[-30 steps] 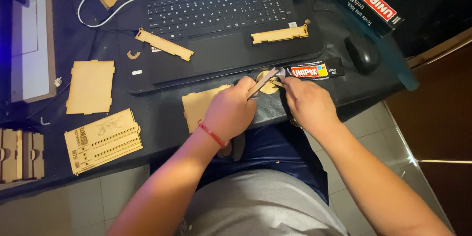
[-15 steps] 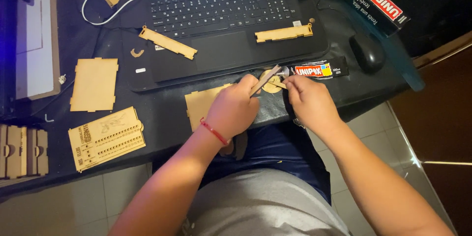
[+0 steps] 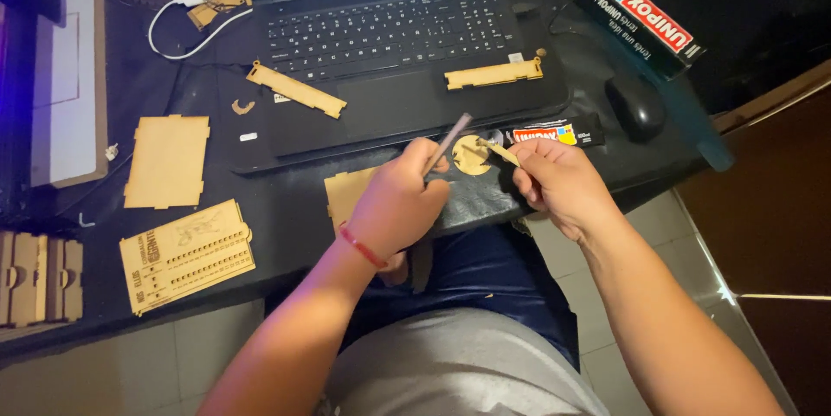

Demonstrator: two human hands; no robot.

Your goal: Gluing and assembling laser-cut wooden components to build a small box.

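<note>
My left hand [image 3: 400, 204], with a red band on the wrist, grips a thin grey stick [image 3: 450, 140] whose tip points up and right. My right hand [image 3: 558, 182] pinches a small thin wooden strip [image 3: 499, 150]. Between the two hands lies a small round wooden disc [image 3: 471, 157] on the dark table [image 3: 286, 217]. A glue tube [image 3: 554, 133] lies just beyond my right hand. A flat wooden piece [image 3: 346, 193] sits partly under my left hand.
An open laptop [image 3: 389, 44] carries two long wooden strips [image 3: 295, 90] [image 3: 493, 74]. A black mouse [image 3: 634, 106] and a glue box [image 3: 649, 16] are at the right. Wooden panels [image 3: 166, 161] [image 3: 186, 253] lie at the left, near a white cable [image 3: 186, 13].
Both hands have drawn slightly apart and back from the glue tube. The stick in my left hand has tilted more upright, and the round disc now shows between the hands.
</note>
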